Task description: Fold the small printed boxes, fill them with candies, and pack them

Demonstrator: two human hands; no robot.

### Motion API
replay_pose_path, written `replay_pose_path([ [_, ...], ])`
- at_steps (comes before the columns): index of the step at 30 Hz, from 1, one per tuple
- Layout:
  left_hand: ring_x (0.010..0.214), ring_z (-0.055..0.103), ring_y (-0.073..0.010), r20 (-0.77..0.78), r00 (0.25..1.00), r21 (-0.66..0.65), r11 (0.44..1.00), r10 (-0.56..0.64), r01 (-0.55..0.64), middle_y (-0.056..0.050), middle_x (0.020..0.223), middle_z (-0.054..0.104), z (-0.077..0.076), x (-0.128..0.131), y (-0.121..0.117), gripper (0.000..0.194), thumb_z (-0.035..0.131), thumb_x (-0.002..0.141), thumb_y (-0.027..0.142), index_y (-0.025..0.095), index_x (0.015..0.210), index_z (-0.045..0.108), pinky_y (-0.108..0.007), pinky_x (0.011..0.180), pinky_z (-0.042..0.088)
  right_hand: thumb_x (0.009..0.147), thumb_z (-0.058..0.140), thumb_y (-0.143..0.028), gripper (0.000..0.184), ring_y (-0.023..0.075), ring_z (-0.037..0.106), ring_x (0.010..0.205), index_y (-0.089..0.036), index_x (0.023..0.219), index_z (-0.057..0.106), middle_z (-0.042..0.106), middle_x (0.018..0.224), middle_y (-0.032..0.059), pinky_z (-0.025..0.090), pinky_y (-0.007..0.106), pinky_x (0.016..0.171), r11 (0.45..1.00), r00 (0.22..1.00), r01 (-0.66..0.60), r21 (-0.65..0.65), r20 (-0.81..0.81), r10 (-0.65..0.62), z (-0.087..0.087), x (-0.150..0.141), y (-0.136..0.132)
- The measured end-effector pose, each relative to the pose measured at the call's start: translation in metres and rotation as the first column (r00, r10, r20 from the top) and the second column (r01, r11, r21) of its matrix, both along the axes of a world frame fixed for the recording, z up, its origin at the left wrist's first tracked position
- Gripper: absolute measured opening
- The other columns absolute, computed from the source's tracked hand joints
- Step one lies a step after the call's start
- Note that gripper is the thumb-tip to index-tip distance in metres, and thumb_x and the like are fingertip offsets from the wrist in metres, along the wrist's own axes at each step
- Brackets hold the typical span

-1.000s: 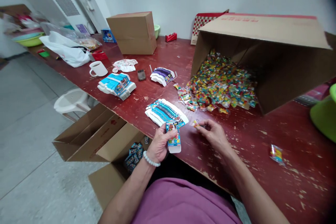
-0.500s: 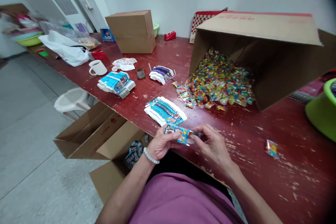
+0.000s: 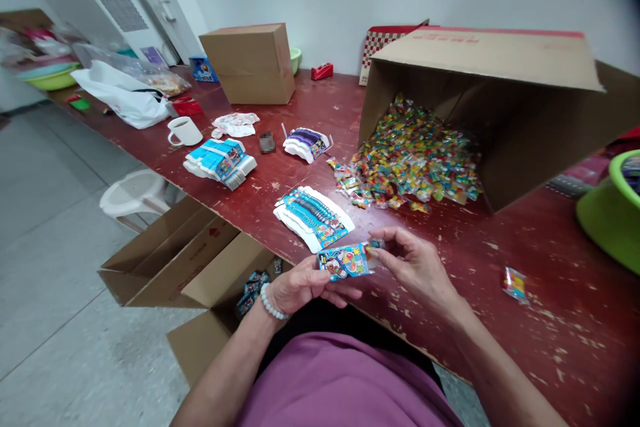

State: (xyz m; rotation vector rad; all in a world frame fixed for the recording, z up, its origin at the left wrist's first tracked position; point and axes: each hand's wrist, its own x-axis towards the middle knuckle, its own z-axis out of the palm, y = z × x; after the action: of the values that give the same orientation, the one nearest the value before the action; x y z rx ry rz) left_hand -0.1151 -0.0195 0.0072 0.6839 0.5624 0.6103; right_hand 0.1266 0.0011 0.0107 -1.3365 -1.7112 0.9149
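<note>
My left hand (image 3: 300,285), with a pale bead bracelet on its wrist, holds a small blue printed candy box (image 3: 345,261) by its left end, thumb on the front. At the box's right end my right hand (image 3: 413,260) pinches a small wrapped candy (image 3: 375,245) between thumb and fingertips, right at the box's end. How much of the candy is inside the box is hidden. Just beyond lies a fanned stack of flat blue boxes (image 3: 315,213). Behind it, a heap of wrapped candies (image 3: 415,153) spills out of a tipped cardboard box (image 3: 480,57).
On the red table (image 3: 450,320) are a lone wrapped candy (image 3: 515,285), a purple stack (image 3: 306,143), a bundled blue stack (image 3: 220,161), a white mug (image 3: 184,131) and a closed carton (image 3: 250,67). An open carton (image 3: 200,330) with filled boxes stands below the edge; a green basin (image 3: 613,213) is right.
The candy box has turned more level and shifted slightly right. My left hand's lower fingers have stretched out beneath it, while my right hand stays at its right end with the candy.
</note>
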Motion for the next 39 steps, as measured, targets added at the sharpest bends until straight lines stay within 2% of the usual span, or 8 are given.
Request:
replay_pose_path([
  [6, 0.078, 0.074, -0.0264, -0.057, 0.977, -0.041, 0.978, -0.205, 0.203, -0.018, 0.113, 0.069, 0.001, 0.009, 0.005, 0.050, 0.072, 0.081, 0.039, 0.018, 0.124, 0.059, -0.031, 0.065, 0.056, 0.091, 0.056, -0.029, 0.024, 0.0179, 0.068, 0.075, -0.021, 0.112, 0.067, 0.073, 0.090, 0.0036, 0.053, 0.029, 0.066, 0.973, 0.974, -0.221, -0.068, -0.068, 0.217, 0.012, -0.005, -0.006],
  [9, 0.070, 0.073, -0.0224, -0.014, 0.967, -0.046, 0.967, -0.253, 0.252, -0.015, 0.105, 0.070, -0.008, 0.018, 0.005, 0.047, 0.075, 0.079, 0.033, 0.018, 0.120, 0.057, -0.030, 0.062, 0.056, 0.090, 0.055, -0.023, 0.025, 0.0173, 0.067, 0.073, -0.020, 0.114, 0.065, 0.072, 0.088, 0.0034, 0.053, 0.028, 0.065, 0.983, 0.982, -0.184, -0.009, -0.033, 0.184, 0.015, -0.010, -0.009],
  [14, 0.069, 0.071, -0.0189, -0.017, 0.999, -0.043, 0.998, -0.042, 0.041, -0.008, 0.096, 0.069, -0.017, 0.035, 0.001, 0.045, 0.076, 0.076, 0.025, 0.019, 0.117, 0.057, -0.030, 0.063, 0.058, 0.089, 0.054, -0.015, 0.022, 0.0182, 0.066, 0.078, -0.019, 0.109, 0.064, 0.071, 0.092, 0.0052, 0.051, 0.030, 0.071, 0.959, 0.984, -0.108, 0.263, 0.168, 0.064, 0.017, -0.009, -0.011],
  [19, 0.068, 0.069, -0.0174, -0.066, 0.983, -0.023, 0.985, 0.169, -0.170, -0.005, 0.093, 0.069, -0.012, 0.048, -0.002, 0.045, 0.075, 0.071, 0.014, 0.019, 0.112, 0.059, -0.031, 0.065, 0.058, 0.094, 0.049, -0.014, 0.023, 0.0231, 0.062, 0.082, -0.021, 0.110, 0.063, 0.070, 0.091, 0.0059, 0.047, 0.037, 0.074, 0.929, 0.920, -0.220, 0.299, 0.379, 0.096, 0.018, -0.011, -0.012],
  [25, 0.059, 0.066, -0.0170, -0.040, 0.940, -0.155, 0.927, 0.339, -0.341, -0.007, 0.088, 0.071, -0.005, 0.055, 0.004, 0.037, 0.066, 0.082, 0.036, 0.016, 0.113, 0.063, -0.030, 0.053, 0.057, 0.093, 0.055, -0.020, 0.023, 0.0262, 0.057, 0.108, -0.021, 0.115, 0.058, 0.062, 0.114, 0.0110, 0.047, 0.042, 0.091, 0.912, 0.988, 0.013, 0.411, 0.137, -0.076, 0.009, -0.013, -0.014],
  [28, 0.050, 0.063, -0.0162, -0.034, 0.924, -0.244, 0.893, 0.381, -0.378, -0.009, 0.079, 0.072, -0.005, 0.056, 0.008, 0.042, 0.055, 0.088, 0.046, 0.011, 0.111, 0.065, -0.029, 0.049, 0.054, 0.090, 0.064, -0.028, 0.018, 0.0256, 0.058, 0.108, -0.023, 0.106, 0.062, 0.059, 0.115, 0.0098, 0.047, 0.041, 0.092, 0.940, 0.996, 0.040, 0.338, 0.063, -0.065, 0.001, -0.015, -0.019],
  [34, 0.052, 0.064, -0.0159, -0.094, 0.885, -0.355, 0.815, 0.456, -0.457, -0.005, 0.072, 0.070, -0.007, 0.060, 0.005, 0.030, 0.062, 0.081, 0.031, 0.011, 0.102, 0.066, -0.028, 0.048, 0.055, 0.092, 0.062, -0.032, 0.014, 0.0215, 0.063, 0.097, -0.023, 0.092, 0.072, 0.060, 0.107, 0.0078, 0.051, 0.036, 0.086, 0.987, 0.993, 0.012, 0.162, -0.120, 0.007, -0.009, -0.023, -0.025],
  [39, 0.054, 0.061, -0.0147, -0.144, 0.841, -0.195, 0.818, 0.521, -0.541, -0.003, 0.073, 0.068, -0.005, 0.064, -0.001, 0.034, 0.071, 0.074, 0.033, 0.012, 0.101, 0.065, -0.027, 0.044, 0.054, 0.087, 0.069, -0.038, 0.018, 0.0195, 0.065, 0.084, -0.020, 0.083, 0.069, 0.064, 0.105, 0.0064, 0.054, 0.033, 0.075, 0.988, 0.916, -0.036, -0.148, -0.400, -0.026, -0.011, -0.027, -0.020],
])
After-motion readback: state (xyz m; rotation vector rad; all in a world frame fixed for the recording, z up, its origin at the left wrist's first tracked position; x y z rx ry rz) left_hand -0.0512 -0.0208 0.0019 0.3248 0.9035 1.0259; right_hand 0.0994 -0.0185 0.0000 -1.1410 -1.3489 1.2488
